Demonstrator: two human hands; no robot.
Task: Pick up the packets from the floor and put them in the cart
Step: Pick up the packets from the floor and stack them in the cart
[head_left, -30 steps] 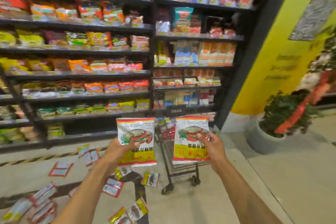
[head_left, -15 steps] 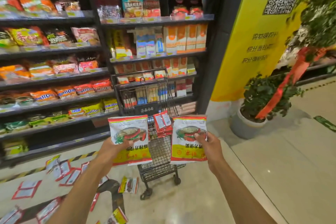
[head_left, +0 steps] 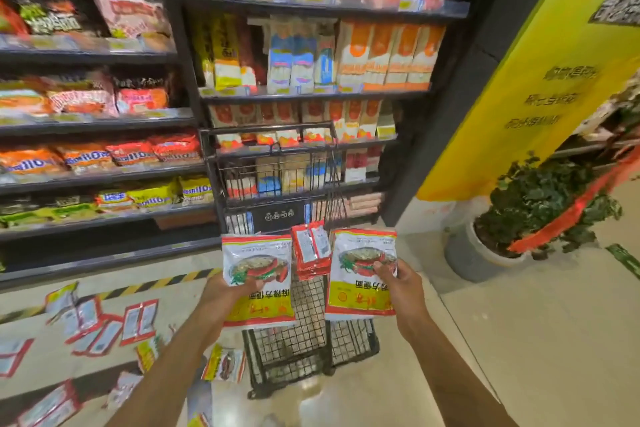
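Observation:
My left hand (head_left: 225, 291) grips a white, red and yellow noodle packet (head_left: 258, 267) by its left edge. My right hand (head_left: 398, 282) grips a matching packet (head_left: 360, 288) by its right side. Both packets hang upright above the near end of the black wire cart (head_left: 301, 333), which stands just in front of me. A stack of red-edged packets (head_left: 311, 250) stands on end inside the cart, between the two held ones. Several more packets (head_left: 104, 322) lie scattered on the floor to the left, and one (head_left: 223, 364) lies beside the cart's left wheel.
Tall black shelves (head_left: 104, 121) full of snack bags run along the left and behind the cart. A potted plant (head_left: 533, 215) with a red ribbon stands on the right, in front of a yellow wall panel (head_left: 540, 62). Bare tile floor (head_left: 519, 340) stretches to the right.
The view has drawn closer to the cart and tilted up. Both hands have carried their packets forward, so they now sit over the cart's near end.

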